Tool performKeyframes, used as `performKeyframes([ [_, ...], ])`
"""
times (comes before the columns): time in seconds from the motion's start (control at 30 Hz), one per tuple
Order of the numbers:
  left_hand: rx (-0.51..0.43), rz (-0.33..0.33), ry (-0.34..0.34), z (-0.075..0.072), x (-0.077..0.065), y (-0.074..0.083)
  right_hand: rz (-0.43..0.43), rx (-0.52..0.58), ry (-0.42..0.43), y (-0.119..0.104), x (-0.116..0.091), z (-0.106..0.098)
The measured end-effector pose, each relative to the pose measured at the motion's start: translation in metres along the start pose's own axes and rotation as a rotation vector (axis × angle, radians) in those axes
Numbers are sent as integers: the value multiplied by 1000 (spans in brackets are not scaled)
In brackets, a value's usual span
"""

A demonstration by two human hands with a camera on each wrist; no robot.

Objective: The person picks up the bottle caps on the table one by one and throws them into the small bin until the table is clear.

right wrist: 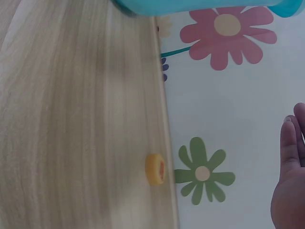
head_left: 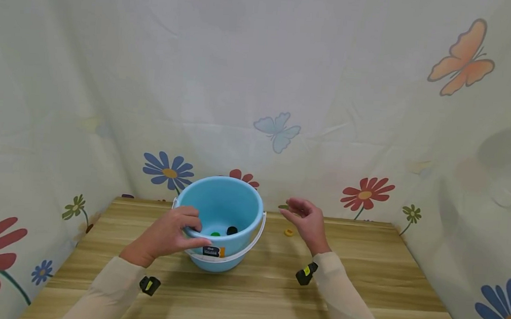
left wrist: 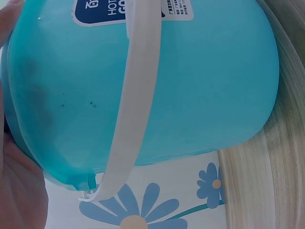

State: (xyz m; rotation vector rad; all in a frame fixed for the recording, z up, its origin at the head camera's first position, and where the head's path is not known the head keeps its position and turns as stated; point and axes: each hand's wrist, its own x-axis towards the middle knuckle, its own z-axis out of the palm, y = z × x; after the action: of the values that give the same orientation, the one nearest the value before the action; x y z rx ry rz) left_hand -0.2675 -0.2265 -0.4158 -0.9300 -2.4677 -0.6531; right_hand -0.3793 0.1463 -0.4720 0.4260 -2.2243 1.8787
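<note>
A light blue bucket stands upright on the table, its white handle hanging down along the outside. My left hand grips the near left rim, fingers curled over into the bucket and thumb outside. Inside on the bottom lie a small black piece and a small green piece, too small to identify. To the right of the bucket, my right hand is raised over the table with loosely bent fingers, holding nothing. Nearest to it is a small yellow round piece with a reddish hollow centre, lying on the wood.
The wood-grain table ends at a back edge just behind the yellow piece. Behind it and at both sides hangs a pale curtain printed with flowers and butterflies. Each wrist carries a small black camera, such as the right one.
</note>
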Motion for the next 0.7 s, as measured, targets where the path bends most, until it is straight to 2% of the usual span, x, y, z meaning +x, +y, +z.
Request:
performKeyframes([
  [0.37, 3, -4, 4, 1, 0, 1, 51, 15, 27, 22, -4, -5],
  [0.57, 1, -5, 8, 1, 0, 2, 64, 35, 8, 33, -5, -7],
  [0.7, 1, -5, 6, 0, 0, 3, 79, -8, 2, 42, -4, -9],
])
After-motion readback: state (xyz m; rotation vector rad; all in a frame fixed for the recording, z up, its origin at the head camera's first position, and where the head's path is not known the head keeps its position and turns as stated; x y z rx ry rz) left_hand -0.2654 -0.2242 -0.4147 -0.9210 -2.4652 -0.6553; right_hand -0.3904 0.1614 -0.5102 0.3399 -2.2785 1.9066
